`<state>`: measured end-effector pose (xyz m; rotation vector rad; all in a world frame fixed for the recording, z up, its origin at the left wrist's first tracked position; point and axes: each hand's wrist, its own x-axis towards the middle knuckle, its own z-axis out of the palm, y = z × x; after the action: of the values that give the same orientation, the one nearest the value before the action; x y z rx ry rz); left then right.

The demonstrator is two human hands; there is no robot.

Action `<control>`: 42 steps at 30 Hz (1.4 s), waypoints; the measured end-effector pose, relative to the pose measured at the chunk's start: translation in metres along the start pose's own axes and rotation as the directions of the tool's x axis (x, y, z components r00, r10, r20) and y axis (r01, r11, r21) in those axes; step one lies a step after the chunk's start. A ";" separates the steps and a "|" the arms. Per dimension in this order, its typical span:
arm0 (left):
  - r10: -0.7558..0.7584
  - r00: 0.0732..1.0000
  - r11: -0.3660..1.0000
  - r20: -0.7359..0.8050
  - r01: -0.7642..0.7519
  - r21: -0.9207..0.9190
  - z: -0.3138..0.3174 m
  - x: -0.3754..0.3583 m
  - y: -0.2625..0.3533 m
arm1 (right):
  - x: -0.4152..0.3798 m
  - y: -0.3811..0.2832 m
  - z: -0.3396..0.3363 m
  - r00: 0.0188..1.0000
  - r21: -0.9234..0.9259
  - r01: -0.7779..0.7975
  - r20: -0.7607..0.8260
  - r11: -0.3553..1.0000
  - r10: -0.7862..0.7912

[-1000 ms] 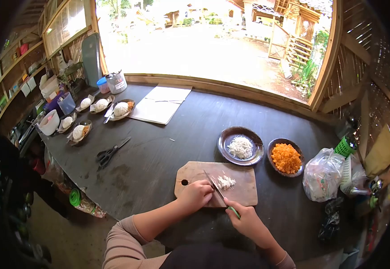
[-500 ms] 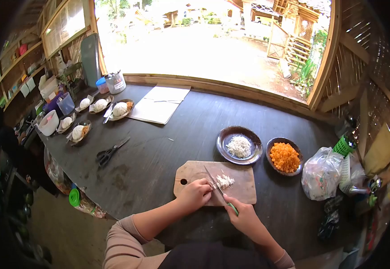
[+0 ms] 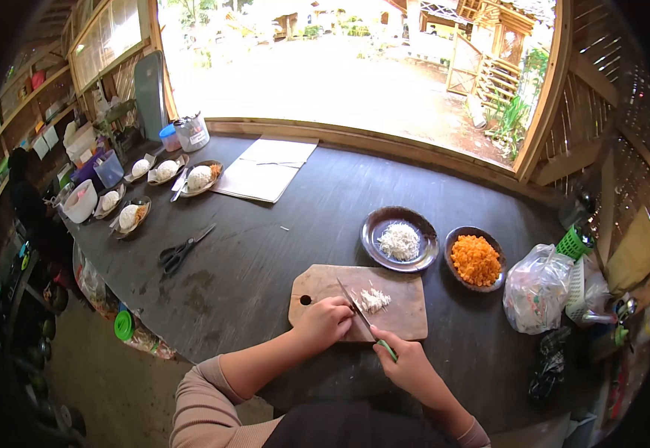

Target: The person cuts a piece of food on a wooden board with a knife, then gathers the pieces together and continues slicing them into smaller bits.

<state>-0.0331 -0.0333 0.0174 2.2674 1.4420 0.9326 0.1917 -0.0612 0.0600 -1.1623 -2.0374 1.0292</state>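
On the wooden cutting board [image 3: 407,317], my left hand [image 3: 327,319] is closed with bent fingers beside the blade; what it pinches is mostly hidden. My right hand [image 3: 405,358] is wrapped round the green handle of a knife [image 3: 358,308], whose blade slants up and left past my left fingertips. Right of the blade lies a small pile of white shreds [image 3: 373,300]. Behind the board, a dark plate [image 3: 373,252] holds more white shreds. Chopped orange food [image 3: 476,260] fills a dark bowl [image 3: 498,284] to the right.
Black scissors [image 3: 183,252] lie on the dark table [image 3: 265,246]. Papers [image 3: 259,172] and several plates of white rice [image 3: 200,178] are at the back left. A plastic bag [image 3: 538,287] stands at right. Someone in dark clothing [image 3: 30,198] is at far left.
The view has shifted slightly. The person at far left has moved a little. My hands remain at nearly the same place on the board.
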 end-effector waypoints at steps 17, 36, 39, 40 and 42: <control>-0.027 0.999 1.000 0.029 0.026 0.010 -0.004 0.002 0.004 | 0.013 0.014 0.014 0.999 -0.008 0.037 -0.001 0.999 -0.037; -0.003 1.000 1.000 0.021 0.003 -0.005 -0.003 0.000 0.002 | 0.001 -0.001 -0.002 0.999 0.009 -0.044 0.016 0.999 0.043; 0.007 1.000 1.000 0.014 -0.008 0.007 -0.004 0.000 0.002 | 0.002 -0.001 -0.001 0.998 0.008 -0.058 0.027 0.998 0.058; 0.014 1.000 1.000 0.011 -0.014 0.017 -0.004 0.001 0.002 | 0.003 0.000 0.000 0.998 0.008 -0.060 0.029 0.998 0.060; 0.002 1.000 1.000 0.023 -0.002 0.022 -0.003 0.002 0.003 | 0.006 0.004 0.006 0.998 0.025 -0.048 0.032 0.999 0.047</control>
<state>-0.0327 -0.0333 0.0215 2.2879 1.4473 0.8932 0.1864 -0.0566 0.0542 -1.1934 -2.0240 1.0997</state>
